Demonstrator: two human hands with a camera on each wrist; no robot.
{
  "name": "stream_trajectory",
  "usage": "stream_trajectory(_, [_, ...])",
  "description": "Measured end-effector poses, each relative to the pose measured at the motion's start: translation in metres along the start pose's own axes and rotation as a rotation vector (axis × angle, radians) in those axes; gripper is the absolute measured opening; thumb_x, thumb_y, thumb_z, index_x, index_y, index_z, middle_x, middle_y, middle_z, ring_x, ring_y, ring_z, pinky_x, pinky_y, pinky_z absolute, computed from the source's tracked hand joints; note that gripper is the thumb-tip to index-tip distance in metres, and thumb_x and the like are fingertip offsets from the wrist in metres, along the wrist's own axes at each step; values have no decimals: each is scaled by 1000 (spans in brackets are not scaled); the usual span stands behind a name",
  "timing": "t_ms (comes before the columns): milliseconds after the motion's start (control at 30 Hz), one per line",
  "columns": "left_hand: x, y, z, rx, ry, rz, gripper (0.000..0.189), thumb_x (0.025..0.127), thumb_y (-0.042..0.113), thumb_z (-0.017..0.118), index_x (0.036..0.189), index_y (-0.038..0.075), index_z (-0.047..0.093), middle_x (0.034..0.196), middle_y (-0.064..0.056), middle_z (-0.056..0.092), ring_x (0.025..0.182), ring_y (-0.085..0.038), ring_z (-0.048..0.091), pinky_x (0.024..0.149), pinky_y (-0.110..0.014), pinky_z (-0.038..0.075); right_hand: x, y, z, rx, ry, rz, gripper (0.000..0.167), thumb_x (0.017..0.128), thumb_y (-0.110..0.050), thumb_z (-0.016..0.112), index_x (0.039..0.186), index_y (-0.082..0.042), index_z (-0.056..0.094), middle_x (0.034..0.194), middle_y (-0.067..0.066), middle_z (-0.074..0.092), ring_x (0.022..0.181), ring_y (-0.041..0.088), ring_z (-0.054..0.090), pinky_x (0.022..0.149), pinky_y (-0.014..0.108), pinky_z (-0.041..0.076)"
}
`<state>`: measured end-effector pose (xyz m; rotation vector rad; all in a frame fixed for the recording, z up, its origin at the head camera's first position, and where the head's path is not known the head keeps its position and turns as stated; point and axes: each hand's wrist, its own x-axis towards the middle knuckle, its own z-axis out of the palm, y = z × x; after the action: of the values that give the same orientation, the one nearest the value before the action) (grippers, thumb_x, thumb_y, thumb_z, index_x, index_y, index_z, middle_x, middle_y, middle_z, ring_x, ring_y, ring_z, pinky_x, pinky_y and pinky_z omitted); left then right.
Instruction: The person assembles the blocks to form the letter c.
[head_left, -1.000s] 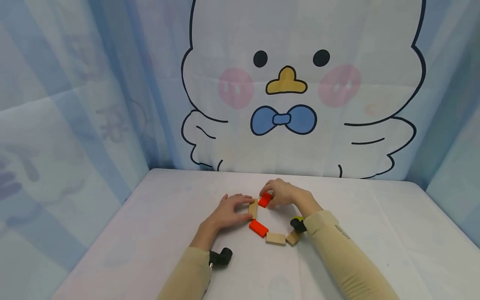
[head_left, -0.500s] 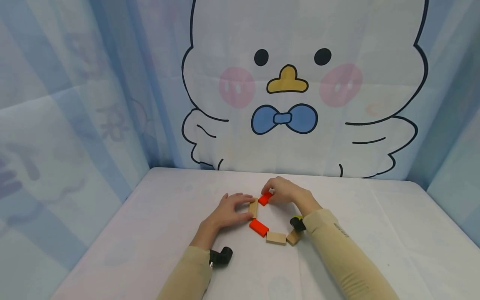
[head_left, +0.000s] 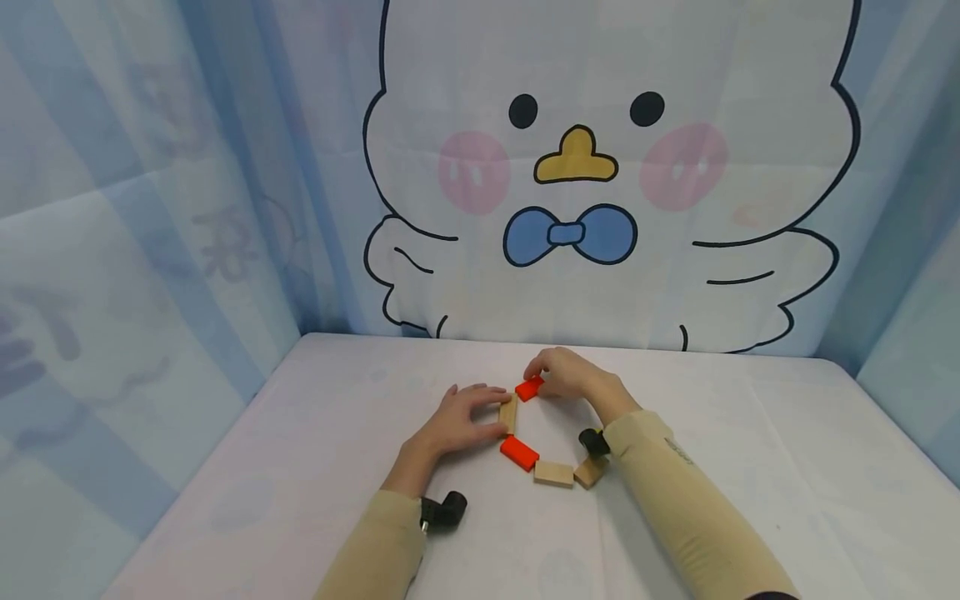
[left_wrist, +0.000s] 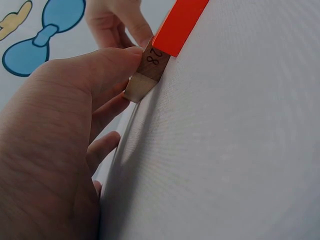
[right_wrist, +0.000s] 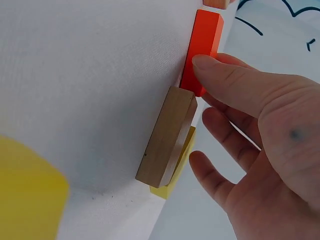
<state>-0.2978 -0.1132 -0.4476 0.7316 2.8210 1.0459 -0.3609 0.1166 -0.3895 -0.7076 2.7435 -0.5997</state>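
While the right hand (head_left: 566, 371) pinches the top red block (head_left: 528, 388) with its thumb and fingers, the left hand (head_left: 456, 423) grips a wood block (left_wrist: 150, 65) marked 28. The top red block lies on the white table (head_left: 262, 500), at the far end of a bent row of blocks. Just beside it, on its left and a bit nearer the person, is the wood block; I cannot tell if the two touch. Farther down from the top red block, toward the person, comes a second red block (head_left: 520, 452), which touches the wood block's end. Past that, even farther from the top red block, are a pale block (head_left: 553, 474) and a tilted block (head_left: 591, 471), partly hidden by the right wrist's camera (head_left: 595, 442). The right wrist view shows a brown block (right_wrist: 167, 137) close to the top red block's other end, with a yellow block (right_wrist: 162, 192) peeking out behind it. Behind the top red block, past the table, hangs a curtain (head_left: 600, 308) with a big bird on it.
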Motion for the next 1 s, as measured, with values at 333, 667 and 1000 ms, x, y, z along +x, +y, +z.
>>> stream_trajectory(333, [4, -1, 2, -7, -2, 22, 54, 91, 41, 70, 139, 18, 63, 145, -2, 56, 142, -28, 38, 118, -62, 8, 0, 2, -1, -11, 11, -14, 25, 92, -3, 72, 116, -10, 75, 126, 12, 63, 114, 31, 55, 104, 48, 46])
stream_trajectory(667, [3, -1, 3, 2, -8, 6, 52, 91, 41, 69, 140, 23, 63, 146, -1, 55, 143, -26, 37, 119, -61, 6, 5, -2, 0, 5, 19, -28, 25, 93, -2, 70, 117, -9, 74, 124, 10, 63, 115, 31, 55, 105, 48, 44])
stream_trajectory(1000, [2, -2, 2, 0, -7, -8, 52, 91, 41, 70, 139, 23, 63, 146, 0, 55, 143, -25, 37, 119, -61, 6, 8, -7, 2, -9, 27, -36, 25, 93, -2, 70, 116, -9, 74, 124, 11, 64, 116, 31, 56, 106, 48, 44])
